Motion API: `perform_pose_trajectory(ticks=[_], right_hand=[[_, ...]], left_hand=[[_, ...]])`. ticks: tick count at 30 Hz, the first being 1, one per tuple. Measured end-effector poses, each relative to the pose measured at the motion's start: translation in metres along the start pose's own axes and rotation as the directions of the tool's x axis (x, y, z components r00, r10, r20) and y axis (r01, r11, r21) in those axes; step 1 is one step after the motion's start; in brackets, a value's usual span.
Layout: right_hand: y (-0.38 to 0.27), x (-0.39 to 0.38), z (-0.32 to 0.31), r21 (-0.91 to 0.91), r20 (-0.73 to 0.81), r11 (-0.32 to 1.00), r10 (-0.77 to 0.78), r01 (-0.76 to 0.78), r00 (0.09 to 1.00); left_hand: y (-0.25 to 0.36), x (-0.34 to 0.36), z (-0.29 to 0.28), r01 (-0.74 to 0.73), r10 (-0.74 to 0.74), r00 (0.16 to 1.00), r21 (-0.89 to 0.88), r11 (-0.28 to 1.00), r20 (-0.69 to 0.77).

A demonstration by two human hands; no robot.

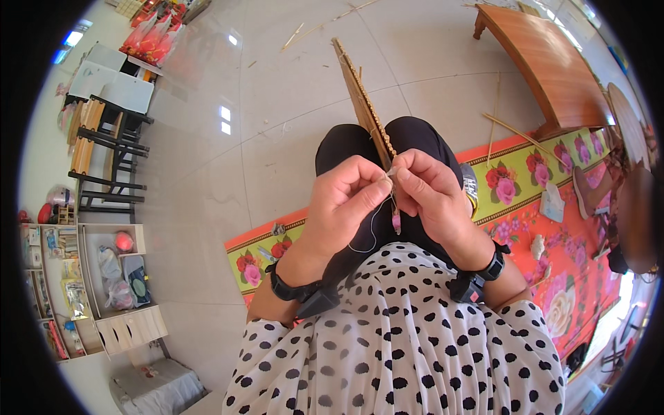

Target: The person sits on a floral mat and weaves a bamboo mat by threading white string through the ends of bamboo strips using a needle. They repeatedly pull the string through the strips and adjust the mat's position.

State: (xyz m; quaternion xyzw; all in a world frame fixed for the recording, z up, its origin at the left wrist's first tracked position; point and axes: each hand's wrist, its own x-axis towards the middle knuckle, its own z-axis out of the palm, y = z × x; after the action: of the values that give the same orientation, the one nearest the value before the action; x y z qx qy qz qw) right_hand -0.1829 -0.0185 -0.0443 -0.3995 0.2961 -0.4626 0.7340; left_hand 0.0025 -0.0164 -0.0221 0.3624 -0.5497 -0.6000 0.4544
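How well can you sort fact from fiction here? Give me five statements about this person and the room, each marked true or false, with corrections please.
1. The fingertips of the left hand and right hand are close together. True.
2. A thread hangs in a curve below the fingertips. True.
3. The top is plain black. False: the top is white with black dots.
4. The long brown piece lies flat on the floor, away from the person. False: the long brown piece is at the person's knees, its near end by the hands.
5. The low wooden table stands on the picture's left. False: the low wooden table is at the upper right.
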Motion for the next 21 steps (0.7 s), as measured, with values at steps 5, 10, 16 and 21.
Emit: perform_pose_trajectory(ticks=[5,10,16,21], right_hand=[[0.004,-0.003,-0.004,-0.280,0.066,0.955,-0.083,0.099,0.994],[0.014,0.001,-0.003,-0.393,0.009,0.870,-0.321,0.299,0.947],[0.018,0.004,-0.005,-0.316,-0.076,0.875,-0.408,0.366,0.910],[0.014,0.000,-0.002,-0.237,0.009,0.947,-0.223,0.219,0.975]], left_hand=[[0.006,0.002,0.003,-0.043,0.044,0.996,0.017,0.999,-0.073],[0.009,0.003,0.002,0.012,-0.013,0.998,-0.016,1.000,-0.065],[0.010,0.005,-0.012,0.032,-0.036,0.999,-0.101,0.994,-0.038],[0.001,0.007,-0.015,-0.068,0.051,0.996,-0.266,0.962,-0.073]])
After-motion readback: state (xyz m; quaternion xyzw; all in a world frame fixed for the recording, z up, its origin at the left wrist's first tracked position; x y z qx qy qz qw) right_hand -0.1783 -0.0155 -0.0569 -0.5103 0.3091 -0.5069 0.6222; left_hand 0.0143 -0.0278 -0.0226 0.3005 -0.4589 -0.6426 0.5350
